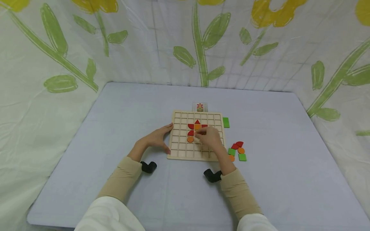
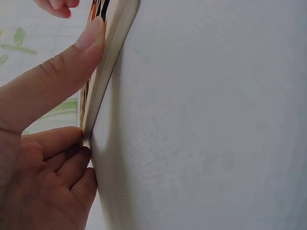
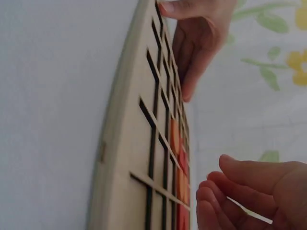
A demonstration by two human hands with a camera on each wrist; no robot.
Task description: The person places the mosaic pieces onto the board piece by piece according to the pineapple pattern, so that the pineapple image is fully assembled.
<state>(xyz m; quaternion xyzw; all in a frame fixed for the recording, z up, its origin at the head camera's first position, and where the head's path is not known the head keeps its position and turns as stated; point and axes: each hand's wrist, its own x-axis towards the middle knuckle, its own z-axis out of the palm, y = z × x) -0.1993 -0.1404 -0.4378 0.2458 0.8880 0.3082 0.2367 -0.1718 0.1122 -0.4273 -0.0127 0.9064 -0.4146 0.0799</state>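
A wooden grid board (image 1: 182, 154) lies on the table, with red and orange pieces set in its cells. Among them are an orange square (image 1: 197, 127), a red triangle (image 1: 197, 122), a red quarter-round piece (image 1: 190, 132) and an orange disc (image 1: 190, 139). My left hand (image 1: 157, 138) steadies the board's left side, thumb and fingers spread and touching the edge. Over the middle of the board hovers my right hand (image 1: 210, 137), thumb and fingers loosely bent. In the right wrist view, nothing shows between that hand's fingertips (image 3: 228, 160).
Right of the board lie loose pieces: red ones (image 1: 239, 144), orange discs (image 1: 241, 150) and green squares (image 1: 242, 157). Another green piece (image 1: 226, 122) sits by the board's upper right edge. A small pattern card (image 1: 200, 106) lies behind the board. A flower-printed curtain (image 1: 130, 64) surrounds the table.
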